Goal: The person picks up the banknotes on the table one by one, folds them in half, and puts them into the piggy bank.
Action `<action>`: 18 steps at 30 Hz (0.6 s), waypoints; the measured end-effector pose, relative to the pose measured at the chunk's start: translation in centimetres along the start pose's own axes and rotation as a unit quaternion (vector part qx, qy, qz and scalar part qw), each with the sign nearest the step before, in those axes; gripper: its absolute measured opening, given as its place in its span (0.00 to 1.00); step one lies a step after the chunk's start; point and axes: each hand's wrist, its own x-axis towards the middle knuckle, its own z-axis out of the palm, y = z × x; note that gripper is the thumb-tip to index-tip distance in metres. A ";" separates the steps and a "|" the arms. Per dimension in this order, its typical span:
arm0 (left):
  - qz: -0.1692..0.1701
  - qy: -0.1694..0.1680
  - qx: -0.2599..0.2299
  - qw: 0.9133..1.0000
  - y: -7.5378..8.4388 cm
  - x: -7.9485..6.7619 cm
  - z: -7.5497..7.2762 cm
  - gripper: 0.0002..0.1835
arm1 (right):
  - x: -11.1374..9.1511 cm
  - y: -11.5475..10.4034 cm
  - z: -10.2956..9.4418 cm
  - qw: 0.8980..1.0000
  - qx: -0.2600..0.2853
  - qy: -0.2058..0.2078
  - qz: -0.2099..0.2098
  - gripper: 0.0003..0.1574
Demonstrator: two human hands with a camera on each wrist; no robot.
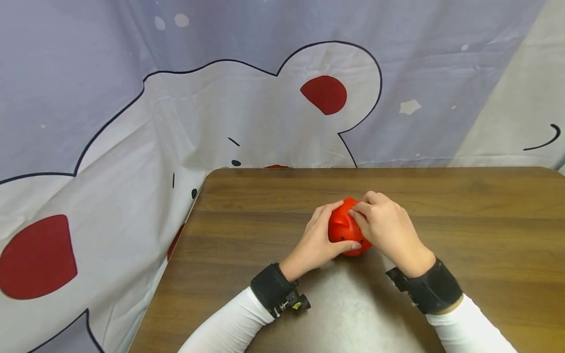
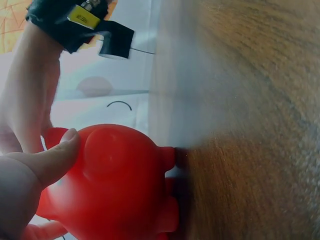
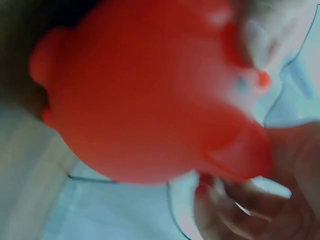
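A round red piggy bank point(image 1: 342, 223) with ears, a snout and stubby feet stands on the wooden table. My left hand point(image 1: 315, 242) grips its side, thumb across the face; the left wrist view shows that thumb point(image 2: 62, 152) pressed above the snout point(image 2: 107, 152). Over the top bends my right hand point(image 1: 388, 228), its fingers curled together against the piggy bank. Up close in the right wrist view, the right hand point(image 3: 280, 195) is around an ear point(image 3: 240, 152), which hides part of the fingertips. Whether a small thing sits between them I cannot tell.
The brown wooden table point(image 1: 247, 206) stretches to both sides, with a pale glare near its front. A printed curtain point(image 1: 247, 113) hangs behind and to the left of it. Both wrists wear black bands point(image 1: 271, 289) with small cameras.
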 end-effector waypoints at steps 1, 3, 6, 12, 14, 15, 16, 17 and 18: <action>-0.002 0.001 0.000 1.000 0.0 0.0 0.0 0.48 | 0.0 -0.1 -0.3 1.000 -0.010 -0.010 -0.013 0.03; -0.005 0.002 0.000 1.000 -0.1 0.1 0.1 0.48 | -0.1 -0.2 -0.7 0.999 -0.025 -0.026 -0.038 0.03; -0.009 0.002 0.002 1.000 -0.2 0.1 0.1 0.48 | -0.1 -0.4 -1.3 0.997 -0.039 -0.038 -0.059 0.03; -0.007 0.003 0.010 1.000 -0.5 0.4 0.2 0.47 | -0.1 -0.4 -1.6 0.995 -0.026 -0.059 -0.075 0.02; -0.001 0.004 0.014 1.000 -0.7 0.4 0.2 0.48 | -0.1 -0.4 -1.6 0.995 -0.019 -0.069 -0.068 0.04; 0.003 0.001 0.017 1.000 -0.8 0.5 0.1 0.48 | -0.2 -0.4 -1.6 0.995 -0.015 -0.074 -0.061 0.06; 0.006 0.000 0.021 1.000 -0.9 0.5 -0.1 0.49 | -0.2 -0.4 -1.6 0.996 -0.014 -0.076 -0.051 0.08; 0.012 0.001 0.029 1.000 -1.0 0.5 -0.5 0.51 | -0.2 -0.2 -1.8 0.996 -0.011 -0.077 -0.038 0.12; 0.019 0.002 0.044 0.999 -0.9 0.6 -1.2 0.52 | -0.2 0.0 -2.0 0.997 -0.008 -0.077 -0.023 0.17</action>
